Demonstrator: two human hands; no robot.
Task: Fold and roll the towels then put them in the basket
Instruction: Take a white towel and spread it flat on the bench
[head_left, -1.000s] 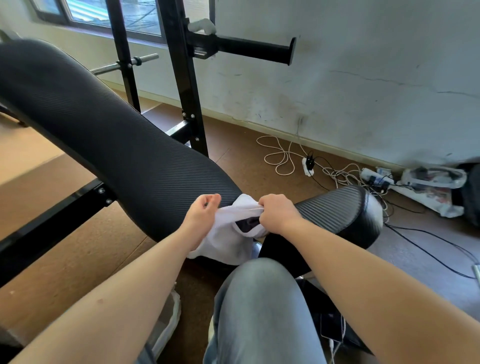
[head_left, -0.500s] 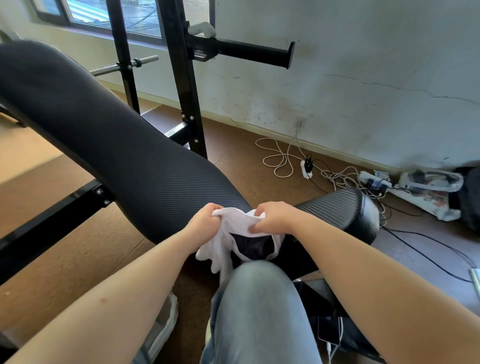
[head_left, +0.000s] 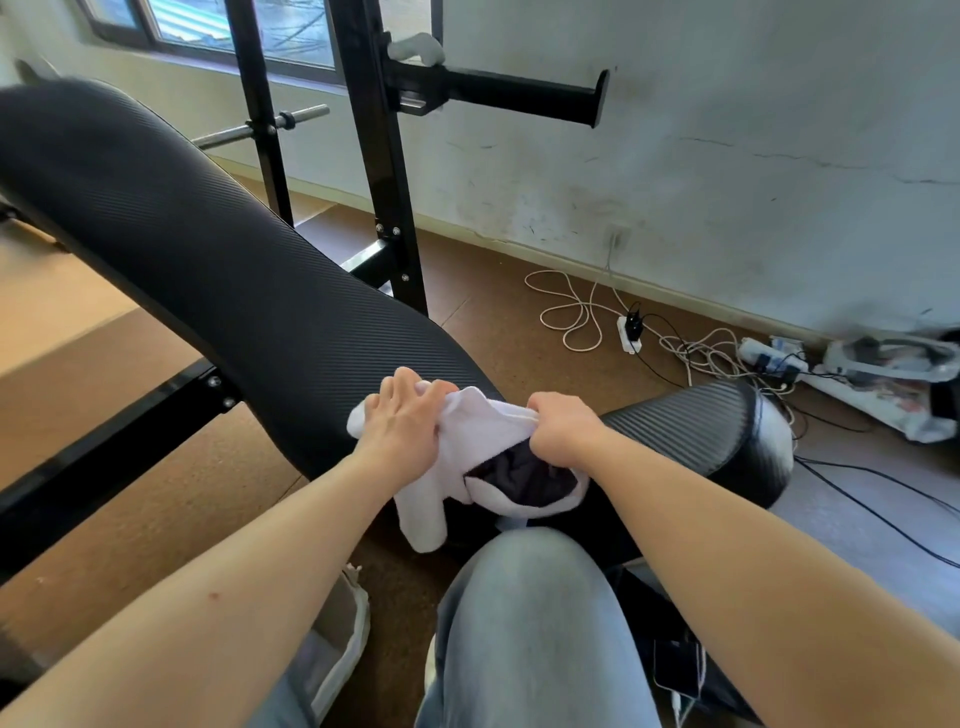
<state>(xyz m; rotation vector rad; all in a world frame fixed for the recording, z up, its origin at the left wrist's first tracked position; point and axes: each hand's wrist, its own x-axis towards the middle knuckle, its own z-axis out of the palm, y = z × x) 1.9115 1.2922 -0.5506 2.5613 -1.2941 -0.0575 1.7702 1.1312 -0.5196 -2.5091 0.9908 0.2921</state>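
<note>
A small white towel (head_left: 470, 462) lies bunched at the near end of the black padded bench (head_left: 218, 275), above my knee. A dark patch shows in its loose lower fold, and one corner hangs down on the left. My left hand (head_left: 402, 423) rests on the towel's left part with its fingers spread over the cloth. My right hand (head_left: 563, 428) grips the towel's upper right edge in a fist. No basket is in view.
My jeans-clad knee (head_left: 524, 613) sits just below the towel. A black rack upright (head_left: 374, 156) with a horizontal bar (head_left: 519, 96) stands behind the bench. White cables and power strips (head_left: 634, 330) lie on the brown floor by the wall. A phone (head_left: 678, 670) lies beside my leg.
The left hand has opened from a pinch and now lies spread on the towel's left part. The towel has been pulled wider, with a corner drooping lower on the left.
</note>
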